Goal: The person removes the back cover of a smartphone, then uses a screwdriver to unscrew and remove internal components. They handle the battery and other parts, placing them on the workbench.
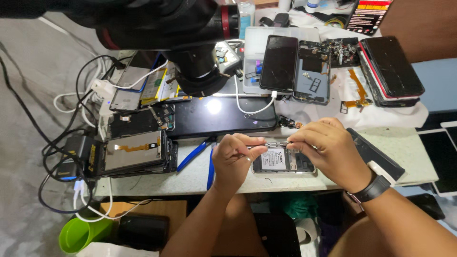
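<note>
An opened phone point(283, 162) lies back-up on the white work table point(404, 143), its battery and inner parts exposed. My left hand point(233, 159) pinches a thin metal tool at the phone's upper left corner. My right hand point(328, 145), with a dark watch on its wrist, holds a small metal part point(277, 143) over the phone's top edge. Both hands meet just above the phone.
Blue-handled pliers point(197, 153) lie left of the phone. Several dismantled phones and screens point(138, 152) cover the left and back of the table, with a stack of phones point(390, 71) at right. A black microscope head point(200, 71) hangs above. Cables trail off the left edge, by a green cup point(81, 233).
</note>
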